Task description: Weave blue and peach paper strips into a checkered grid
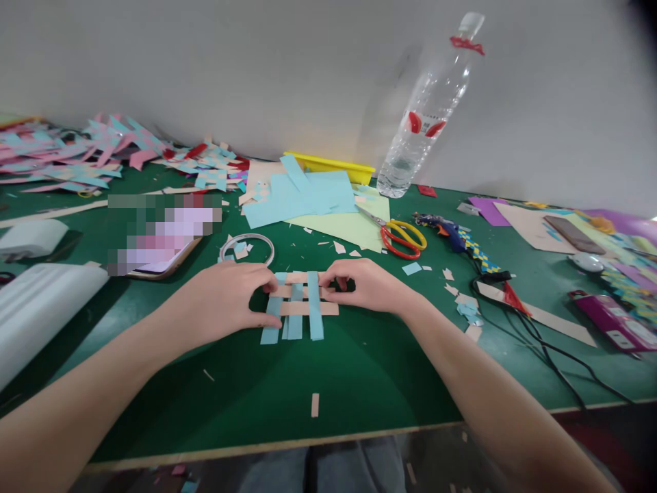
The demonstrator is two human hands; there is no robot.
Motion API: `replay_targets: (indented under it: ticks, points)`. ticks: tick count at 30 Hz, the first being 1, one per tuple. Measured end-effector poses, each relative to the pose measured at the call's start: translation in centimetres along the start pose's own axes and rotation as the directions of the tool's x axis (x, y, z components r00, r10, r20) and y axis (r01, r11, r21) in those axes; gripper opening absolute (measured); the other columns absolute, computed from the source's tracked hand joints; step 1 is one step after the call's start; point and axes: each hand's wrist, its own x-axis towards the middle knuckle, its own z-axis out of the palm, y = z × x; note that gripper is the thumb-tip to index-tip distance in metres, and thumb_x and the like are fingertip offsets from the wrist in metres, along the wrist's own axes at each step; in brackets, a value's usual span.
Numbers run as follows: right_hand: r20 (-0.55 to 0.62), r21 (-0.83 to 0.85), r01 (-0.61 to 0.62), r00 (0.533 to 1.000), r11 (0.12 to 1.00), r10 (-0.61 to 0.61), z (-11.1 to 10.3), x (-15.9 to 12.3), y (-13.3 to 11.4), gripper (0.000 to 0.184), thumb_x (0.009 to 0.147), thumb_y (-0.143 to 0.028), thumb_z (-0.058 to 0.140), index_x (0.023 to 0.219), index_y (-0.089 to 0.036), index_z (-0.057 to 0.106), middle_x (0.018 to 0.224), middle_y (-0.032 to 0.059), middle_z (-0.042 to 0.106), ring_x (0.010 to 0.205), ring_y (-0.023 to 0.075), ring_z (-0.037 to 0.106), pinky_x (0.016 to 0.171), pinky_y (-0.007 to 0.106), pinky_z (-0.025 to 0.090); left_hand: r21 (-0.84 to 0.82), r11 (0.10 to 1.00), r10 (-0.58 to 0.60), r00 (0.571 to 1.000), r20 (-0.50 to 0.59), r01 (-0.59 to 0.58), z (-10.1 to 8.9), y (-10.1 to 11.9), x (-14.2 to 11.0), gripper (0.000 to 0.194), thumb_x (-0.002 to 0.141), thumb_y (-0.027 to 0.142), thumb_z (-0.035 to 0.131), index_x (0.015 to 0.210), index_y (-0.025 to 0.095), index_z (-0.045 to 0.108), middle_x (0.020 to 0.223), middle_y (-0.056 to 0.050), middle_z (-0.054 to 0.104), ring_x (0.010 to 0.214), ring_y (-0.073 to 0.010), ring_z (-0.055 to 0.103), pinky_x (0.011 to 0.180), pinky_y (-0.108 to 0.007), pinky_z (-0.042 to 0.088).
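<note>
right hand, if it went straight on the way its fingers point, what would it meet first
The woven strips: the right hand seems to touch their right side, though exact contact is hard to judge. Beyond them, roughly in line, is the left hand.

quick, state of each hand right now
Left hand: open, touching woven pale blue and peach paper strips.
Right hand: curled at the strips' right edge; whether it grips cannot be told.
</note>
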Motion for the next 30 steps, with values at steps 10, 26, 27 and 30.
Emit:
replay_targets:
  ticks: [10, 26, 27, 30]
  points:
    - [0.007, 0.006, -0.006, 1.0, 1.0, 0.005, -0.1, -0.1, 0.0, 0.016, 0.087, -0.024, 0.064, 0.101, -0.019, 0.07, 0.094, 0.0033, 0.069, 0.074, 0.0124, 0.057, 0.068, 0.027, 0.047, 0.011, 0.997, 0.078, 0.995, -0.063, -0.078, 0.4, -0.3, 0.1, 0.059, 0.077, 0.073, 0.062, 0.106, 0.023, 0.065, 0.103, -0.008, 0.069, 0.091, -0.0291, 0.064, 0.073, -0.038, 0.048]
    - [-0.222, -0.225, 0.078, 0.966, 0.971, -0.129, 0.5, -0.1, 0.4, 0.021, 0.092, -0.016, 0.058, 0.109, -0.021, 0.067, 0.114, 0.0042, 0.071, 0.101, 0.0186, 0.065, 0.087, 0.034, 0.052, 0.059, 0.976, 0.217, 0.952, -0.217, -0.209, 1.5, 1.2, 0.5, 0.051, 0.098, 0.059, 0.039, 0.123, 0.019, 0.06, 0.122, -0.011, 0.063, 0.114, -0.0298, 0.057, 0.093, -0.045, 0.047]
    - [-0.198, -0.266, 0.115, 0.965, 0.957, -0.171, 0.6, -0.1, 0.4, 0.022, 0.093, -0.014, 0.056, 0.11, -0.022, 0.067, 0.117, 0.0043, 0.071, 0.108, 0.0196, 0.064, 0.091, 0.036, 0.052, 0.053, 0.971, 0.238, 0.95, -0.201, -0.232, 1.7, 1.3, 0.5, 0.051, 0.099, 0.058, 0.039, 0.125, 0.02, 0.06, 0.123, -0.011, 0.063, 0.115, -0.0293, 0.058, 0.094, -0.045, 0.047]
    - [-0.136, -0.353, 0.217, 0.951, 0.91, -0.279, 1.2, 0.2, 0.4, 0.023, 0.096, -0.015, 0.05, 0.109, -0.021, 0.068, 0.119, 0.0043, 0.071, 0.111, 0.0198, 0.063, 0.093, 0.037, 0.051, 0.036, 0.961, 0.275, 0.946, -0.171, -0.273, 2.1, 1.4, 0.5, 0.048, 0.099, 0.056, 0.04, 0.127, 0.022, 0.06, 0.126, -0.01, 0.063, 0.117, -0.0286, 0.058, 0.096, -0.045, 0.047]
